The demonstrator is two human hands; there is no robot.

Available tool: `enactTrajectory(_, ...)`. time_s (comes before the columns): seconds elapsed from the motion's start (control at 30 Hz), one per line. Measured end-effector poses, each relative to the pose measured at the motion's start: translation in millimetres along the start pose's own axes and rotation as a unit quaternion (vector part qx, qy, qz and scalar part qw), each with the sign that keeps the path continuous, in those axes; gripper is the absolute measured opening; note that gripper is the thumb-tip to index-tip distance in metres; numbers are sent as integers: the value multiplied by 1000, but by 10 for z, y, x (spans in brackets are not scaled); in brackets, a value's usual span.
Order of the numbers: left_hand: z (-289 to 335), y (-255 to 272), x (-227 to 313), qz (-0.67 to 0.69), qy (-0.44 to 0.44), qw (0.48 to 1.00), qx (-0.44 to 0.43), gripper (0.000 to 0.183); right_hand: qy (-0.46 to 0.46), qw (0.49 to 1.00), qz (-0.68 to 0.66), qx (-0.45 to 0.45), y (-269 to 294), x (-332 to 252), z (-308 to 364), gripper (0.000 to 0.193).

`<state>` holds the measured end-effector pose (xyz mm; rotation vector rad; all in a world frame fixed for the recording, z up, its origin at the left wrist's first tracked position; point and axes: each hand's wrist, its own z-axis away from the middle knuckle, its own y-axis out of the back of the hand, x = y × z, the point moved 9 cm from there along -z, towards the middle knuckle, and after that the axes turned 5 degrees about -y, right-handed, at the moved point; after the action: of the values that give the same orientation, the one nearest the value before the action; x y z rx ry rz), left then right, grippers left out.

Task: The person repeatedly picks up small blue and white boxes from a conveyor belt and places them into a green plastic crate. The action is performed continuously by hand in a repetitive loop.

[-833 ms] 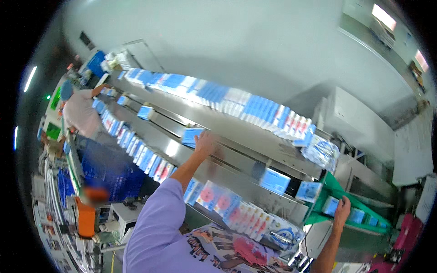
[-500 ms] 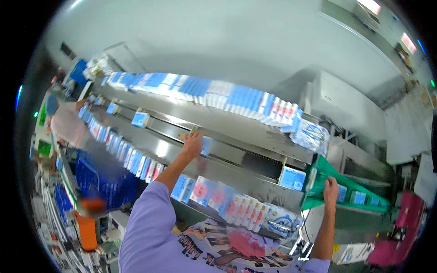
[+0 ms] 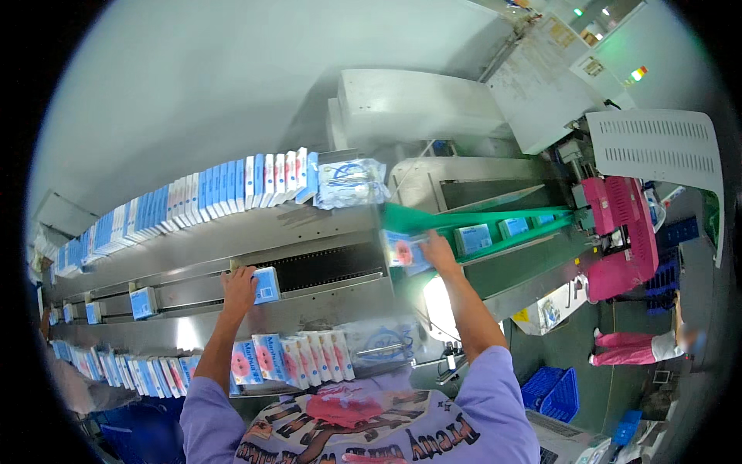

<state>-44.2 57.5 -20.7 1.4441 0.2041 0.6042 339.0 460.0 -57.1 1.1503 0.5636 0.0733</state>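
Note:
My left hand (image 3: 239, 290) is over the metal conveyor channel (image 3: 332, 267), its fingers curled against the left end of a blue and white carton (image 3: 267, 285). My right hand (image 3: 440, 254) grips the right end of a carton with a pink picture (image 3: 401, 252), slightly blurred, at the mouth of a green film sleeve (image 3: 402, 217). Inside the sleeve, several blue cartons (image 3: 473, 238) lie in a row toward the right. Further left in the channel, more cartons (image 3: 142, 303) sit spaced apart.
A long row of upright cartons (image 3: 185, 197) stands along the far ledge, ending at a clear plastic pack (image 3: 352, 184). More cartons (image 3: 313, 357) line the near ledge. A pink machine (image 3: 618, 236) stands at the right; blue crates (image 3: 551, 393) and another person (image 3: 638, 348) are beyond it.
My view has swung to the right. My right hand has moved from over the green sleeve to the pink-pictured carton at its mouth. My left hand remains beside a carton in the channel.

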Motion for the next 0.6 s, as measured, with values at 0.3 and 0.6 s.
enactTrajectory(0.3,81,411,-98,101,-38,982,152,40,25,987,-38,151,709,51,147,42)
enactTrajectory(0.6,572,434,-2320,-43,115,991,58,41,90,984,-147,34,297,-619,379,33)
